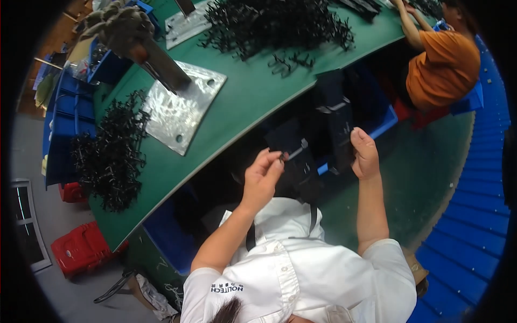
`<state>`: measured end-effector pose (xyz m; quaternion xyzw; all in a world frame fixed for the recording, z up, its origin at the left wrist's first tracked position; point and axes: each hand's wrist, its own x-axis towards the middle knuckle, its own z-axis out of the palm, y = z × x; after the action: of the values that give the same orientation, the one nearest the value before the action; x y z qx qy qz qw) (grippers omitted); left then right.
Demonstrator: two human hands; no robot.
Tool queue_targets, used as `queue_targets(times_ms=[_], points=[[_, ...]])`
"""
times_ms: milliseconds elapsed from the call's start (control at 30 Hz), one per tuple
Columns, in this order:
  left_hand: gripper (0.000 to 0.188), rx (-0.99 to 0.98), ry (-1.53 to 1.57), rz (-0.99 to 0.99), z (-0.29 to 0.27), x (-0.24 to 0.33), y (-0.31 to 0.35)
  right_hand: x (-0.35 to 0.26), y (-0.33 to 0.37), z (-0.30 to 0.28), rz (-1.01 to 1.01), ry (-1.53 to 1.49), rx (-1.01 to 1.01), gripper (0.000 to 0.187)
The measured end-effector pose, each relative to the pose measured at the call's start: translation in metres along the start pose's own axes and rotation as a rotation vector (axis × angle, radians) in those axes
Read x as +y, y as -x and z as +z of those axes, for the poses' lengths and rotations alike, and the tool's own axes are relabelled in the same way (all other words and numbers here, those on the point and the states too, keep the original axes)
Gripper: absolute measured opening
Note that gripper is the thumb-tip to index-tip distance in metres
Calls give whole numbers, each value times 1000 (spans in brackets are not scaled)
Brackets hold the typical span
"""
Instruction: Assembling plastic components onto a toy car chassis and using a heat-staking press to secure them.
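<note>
Left hand (261, 180): grip narrow, thumb and fingertips pinching a small dark piece (282, 157). Piece sits right at the tips, clear of the surface (242, 91), out past its near edge and in front of the body. Fingertip pinch probably because the piece is tiny; keeps most of it uncovered. Exact shape too small to tell.

Right hand (366, 156): raised to the right, well apart from the left, thumb near the fingers. Grip looks narrow; can't tell if anything's in it.

Left pile (116, 156), black tangled parts, lies loose near the surface's left end, likely left there to be in arm's reach. Far pile (274, 27), bigger, with a few strays (291, 63) nearer the edge. Metal plate (183, 116) lies flat by the left pile, under a post (167, 72); probably a base that steadies it. Co-worker (444, 67), orange top, beyond at upper right.
</note>
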<state>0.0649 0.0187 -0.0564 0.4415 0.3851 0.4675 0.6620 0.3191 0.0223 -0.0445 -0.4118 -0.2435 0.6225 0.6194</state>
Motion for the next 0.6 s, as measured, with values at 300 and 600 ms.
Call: queue_targets(times_ms=[300, 600], points=[[18, -30, -55, 34, -15, 10, 22, -44, -110, 94, -152, 1035, -311, 23], [19, -3, 53, 30, -31, 14, 24, -15, -186, 116, -1075, 1419, 108, 21]])
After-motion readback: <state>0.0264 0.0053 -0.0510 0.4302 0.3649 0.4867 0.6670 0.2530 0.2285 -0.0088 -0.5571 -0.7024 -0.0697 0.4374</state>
